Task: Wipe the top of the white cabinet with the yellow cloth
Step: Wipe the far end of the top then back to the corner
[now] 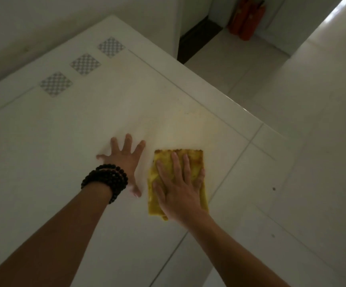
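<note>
Plainly, from my remote seat I saw the right hand (178, 189) lying flat, fingers spread and uncurled, pressed down on the folded yellow cloth (190, 162), which lay on the top of the white cabinet (64, 141) near its right edge. Just beside the cloth, the left hand (126, 160) was splayed palm-down on the bare cabinet top, gripping nothing, a dark beaded bracelet (105, 180) wound around its wrist. Three checkered squares (85, 64) ran in a row along the cabinet's far edge.
</note>
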The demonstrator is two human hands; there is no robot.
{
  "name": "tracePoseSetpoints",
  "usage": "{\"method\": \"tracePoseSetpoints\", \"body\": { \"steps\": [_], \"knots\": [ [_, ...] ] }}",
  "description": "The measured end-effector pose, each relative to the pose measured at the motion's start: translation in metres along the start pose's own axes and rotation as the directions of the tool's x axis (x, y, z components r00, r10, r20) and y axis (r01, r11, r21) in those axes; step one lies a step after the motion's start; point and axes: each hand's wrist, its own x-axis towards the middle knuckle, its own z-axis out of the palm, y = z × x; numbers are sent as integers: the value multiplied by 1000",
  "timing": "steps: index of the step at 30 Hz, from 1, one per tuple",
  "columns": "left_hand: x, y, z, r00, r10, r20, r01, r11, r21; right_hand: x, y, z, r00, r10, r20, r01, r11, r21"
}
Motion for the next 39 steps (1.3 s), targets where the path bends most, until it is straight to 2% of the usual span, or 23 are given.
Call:
{"method": "tracePoseSetpoints", "body": {
  "steps": [3, 10, 14, 18, 23, 27, 31, 35, 39],
  "knots": [
    [3, 4, -2, 1000, -2, 9, 2, 1000, -6, -1, 3, -2, 999, -10, 47, 11, 1000, -22],
    [1, 5, -3, 1000, -22, 3, 22, 1000, 5, 83, -6, -31, 998, 25, 60, -29, 998, 64],
    [-6, 7, -1, 999, -35, -3, 35, 999, 0, 45, 11, -20, 1000, 16, 11, -16, 999, 37],
    [-11, 29, -2, 998, 5, -58, -8, 998, -61, -3, 38, -13, 997, 83, 2, -83, 996, 35],
    [-8, 47, -10, 997, -9, -70, 0, 992, -122, -15, 54, -11, 992, 120, -42, -118, 992, 54],
    [2, 49, -26, 998, -9, -62, 0, 989, -148, 16, 66, -28, 990, 137, -32, -136, 990, 36],
    [25, 51, -42, 998, -3, -60, -6, 988, -156, 82, 82, -58, 989, 147, -21, -145, 987, 72],
    [41, 39, -56, 994, -107, 0, 105, 983, -149, 141, 92, -79, 994, 109, -19, -108, 993, 47],
    [41, 16, -55, 970, -228, 84, 240, 954, -180, 149, 95, -79, 994, 105, -23, -104, 994, 36]
  ]
}}
